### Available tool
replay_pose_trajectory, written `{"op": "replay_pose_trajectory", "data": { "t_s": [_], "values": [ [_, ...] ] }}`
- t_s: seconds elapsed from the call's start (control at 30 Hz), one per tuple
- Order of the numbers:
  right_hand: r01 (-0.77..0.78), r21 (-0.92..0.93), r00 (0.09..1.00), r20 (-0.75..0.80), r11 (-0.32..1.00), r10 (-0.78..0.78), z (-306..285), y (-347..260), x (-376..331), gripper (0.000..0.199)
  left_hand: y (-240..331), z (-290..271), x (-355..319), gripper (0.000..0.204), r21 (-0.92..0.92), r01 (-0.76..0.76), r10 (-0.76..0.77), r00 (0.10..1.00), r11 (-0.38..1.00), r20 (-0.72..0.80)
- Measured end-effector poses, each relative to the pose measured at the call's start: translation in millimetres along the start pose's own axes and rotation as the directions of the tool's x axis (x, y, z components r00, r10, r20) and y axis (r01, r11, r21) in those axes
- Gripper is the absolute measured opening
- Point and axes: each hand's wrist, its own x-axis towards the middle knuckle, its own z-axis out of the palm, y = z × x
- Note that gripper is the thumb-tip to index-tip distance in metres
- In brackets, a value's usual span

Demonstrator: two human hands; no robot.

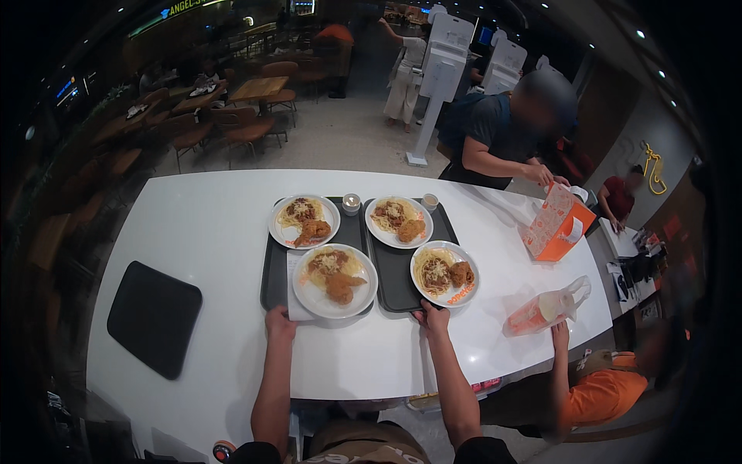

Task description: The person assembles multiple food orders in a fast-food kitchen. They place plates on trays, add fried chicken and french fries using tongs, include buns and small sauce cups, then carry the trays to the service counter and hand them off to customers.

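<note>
Two dark serving trays lie side by side on the white counter. At the near left corner of the left tray, my left hand is closed on the edge; its fingertips are mostly hidden. My right hand grips the near edge of the right tray, below a plate of spaghetti and fried chicken. Similar plates stand on both trays: a far left plate, a near left plate partly over a white paper, and a far right plate. Small cups sit at the far edges.
An empty dark tray rests on the counter at left. To the right are an orange box, handled by a person across the counter, and a plastic bag touched by a co-worker's hand. Tables and chairs stand beyond.
</note>
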Motion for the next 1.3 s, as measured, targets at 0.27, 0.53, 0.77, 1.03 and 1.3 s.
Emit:
{"op": "replay_pose_trajectory", "data": {
  "t_s": [0.27,0.53,0.77,1.03,1.3],
  "values": [
    [0.091,0.070,0.980,-0.183,0.993,-0.076,99,-28,51,0.022,8,82,54,0.036,0.181,-0.357,0.372,0.926,0.916,-0.056],
    [0.035,-0.038,0.932,-0.360,0.999,-0.047,148,-41,44,0.019,76,96,69,0.029,0.783,-0.263,0.170,0.965,0.564,0.202],
    [0.001,0.041,0.960,-0.280,0.999,0.010,144,-23,68,0.013,108,97,2,0.032,0.975,-0.158,0.118,0.983,0.157,0.140],
    [0.095,-0.207,0.924,0.383,0.974,-0.009,27,6,-90,0.012,247,-7,-83,0.050,0.909,0.244,0.862,0.468,-0.339,0.196],
    [0.216,-0.267,0.904,0.417,0.939,-0.090,-54,81,-239,0.034,152,-28,-136,0.051,0.775,0.247,0.568,0.806,-0.581,0.169]
  ]
}}
